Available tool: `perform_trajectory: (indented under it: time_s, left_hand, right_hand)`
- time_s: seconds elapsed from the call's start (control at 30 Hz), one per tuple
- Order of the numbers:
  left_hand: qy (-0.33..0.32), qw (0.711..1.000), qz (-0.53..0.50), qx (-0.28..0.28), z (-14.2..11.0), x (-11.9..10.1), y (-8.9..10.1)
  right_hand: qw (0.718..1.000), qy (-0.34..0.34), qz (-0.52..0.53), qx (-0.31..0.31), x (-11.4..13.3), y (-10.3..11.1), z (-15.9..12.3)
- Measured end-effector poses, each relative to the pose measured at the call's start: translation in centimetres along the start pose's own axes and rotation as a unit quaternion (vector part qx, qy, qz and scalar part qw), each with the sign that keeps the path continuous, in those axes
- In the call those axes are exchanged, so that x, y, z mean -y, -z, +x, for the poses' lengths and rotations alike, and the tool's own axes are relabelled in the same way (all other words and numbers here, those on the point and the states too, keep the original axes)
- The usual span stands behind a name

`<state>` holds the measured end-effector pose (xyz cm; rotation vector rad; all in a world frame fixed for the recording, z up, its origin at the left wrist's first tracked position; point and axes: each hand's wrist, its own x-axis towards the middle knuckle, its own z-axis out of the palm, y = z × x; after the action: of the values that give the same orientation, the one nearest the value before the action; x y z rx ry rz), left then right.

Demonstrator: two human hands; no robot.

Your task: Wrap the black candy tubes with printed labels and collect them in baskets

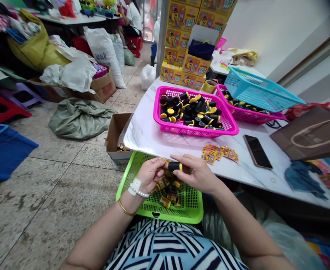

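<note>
A small black cylinder with a yellow end (175, 166) is held between my hands, above a green basket (195, 213) on my lap. My right hand (198, 173) grips the cylinder's right end with thumb and fingers. At its left end my left hand (150, 174) pinches a small orange-and-yellow patterned label (166, 164), partly hidden by the fingertips. Several cylinders wrapped in such labels (165, 201) lie in the green basket. Ahead on the table, a pink basket (196, 131) holds many bare black cylinders with yellow ends (194, 110).
Small piles of printed labels (210, 154) and a phone (257, 151) lie on the white table (145, 123). A brown paper bag (311, 131) stands at right. Behind are a blue basket (263, 90) and stacked yellow boxes (181, 41). An open carton (117, 137) sits left of the table.
</note>
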<state>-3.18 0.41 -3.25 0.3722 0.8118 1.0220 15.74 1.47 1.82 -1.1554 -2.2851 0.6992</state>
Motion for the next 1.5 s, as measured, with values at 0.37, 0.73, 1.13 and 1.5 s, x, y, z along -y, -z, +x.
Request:
perform_trajectory:
  time_s: [0.37,0.73,1.13,1.5]
  left_hand:
    - [-0.003,0.999,-0.027,-0.026,0.1,0.6,1.6]
    - [-0.170,0.965,0.146,0.133,3.3,-9.5,-4.1]
    - [-0.093,0.993,0.015,0.066,7.6,-7.7,-0.9]
    - [-0.096,0.990,0.032,0.102,7.7,-7.3,-0.6]
  right_hand:
    - [0.981,-0.081,0.172,-0.031,-0.9,-2.0,-1.7]
    - [0.925,0.068,0.226,-0.299,-0.4,1.2,4.6]
    - [0.922,-0.013,0.276,-0.273,-4.4,-3.0,5.9]
    - [0.906,-0.010,0.340,-0.252,-3.6,-3.3,6.6]
